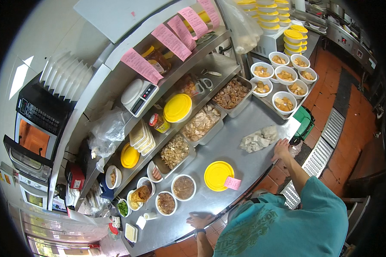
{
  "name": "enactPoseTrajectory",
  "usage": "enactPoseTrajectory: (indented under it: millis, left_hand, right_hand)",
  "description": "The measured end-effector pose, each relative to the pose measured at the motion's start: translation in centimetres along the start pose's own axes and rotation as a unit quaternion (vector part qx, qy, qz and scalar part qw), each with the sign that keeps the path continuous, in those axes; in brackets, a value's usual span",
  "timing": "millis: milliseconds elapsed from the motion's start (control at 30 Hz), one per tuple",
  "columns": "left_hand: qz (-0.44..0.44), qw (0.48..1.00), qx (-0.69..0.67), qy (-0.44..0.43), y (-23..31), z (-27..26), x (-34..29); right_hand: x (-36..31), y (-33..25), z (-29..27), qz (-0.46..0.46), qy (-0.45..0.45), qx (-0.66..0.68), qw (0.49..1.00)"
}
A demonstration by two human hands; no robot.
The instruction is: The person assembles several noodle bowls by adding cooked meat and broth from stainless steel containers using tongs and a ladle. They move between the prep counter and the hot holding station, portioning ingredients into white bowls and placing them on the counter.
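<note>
Head view: nearest the camera is the wearer's short-sleeved teal T-shirt (283, 218) with a printed design. The two hands are well apart. The left hand (199, 220), a dark band around its wrist, rests palm-down, fingers spread, on a grey stainless-steel table (248, 166). The right hand (281, 150) lies palm-down at the table's edge, fingers also spread. Just beside the right hand lies a crumpled off-white cloth (258, 138). Farther in, between the hands, is a round yellow plastic lid (216, 173) with a pink paper slip (232, 183) over its rim. Ahead of the left hand stand two round white bowls (184, 200) of brown food. Beyond the right hand, a metal tray (266, 102) carries white bowls of golden-brown pieces.
</note>
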State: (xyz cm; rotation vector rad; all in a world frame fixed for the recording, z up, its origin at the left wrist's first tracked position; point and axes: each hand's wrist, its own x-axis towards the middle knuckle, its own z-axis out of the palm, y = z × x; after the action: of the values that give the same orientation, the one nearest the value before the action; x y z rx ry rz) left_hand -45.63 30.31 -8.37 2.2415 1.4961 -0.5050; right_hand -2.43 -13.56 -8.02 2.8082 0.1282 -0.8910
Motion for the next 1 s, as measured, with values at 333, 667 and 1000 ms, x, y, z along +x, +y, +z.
enactPoseTrajectory:
  millis: [333,667,1000]
  left_hand:
    - [-0.006,1.0,-0.005,-0.002,-0.2,0.6,1.0]
    - [-0.015,1.0,-0.018,-0.007,-0.2,0.9,1.2]
    - [-0.015,1.0,-0.016,-0.008,-0.1,0.6,0.8]
  right_hand:
    - [-0.2,0.3,0.1,-0.003,0.002,0.037,0.999]
    - [-0.1,-0.2,-0.2,0.012,-0.01,0.02,1.0]
    - [-0.4,-0.1,-0.4,0.003,-0.011,0.024,1.0]
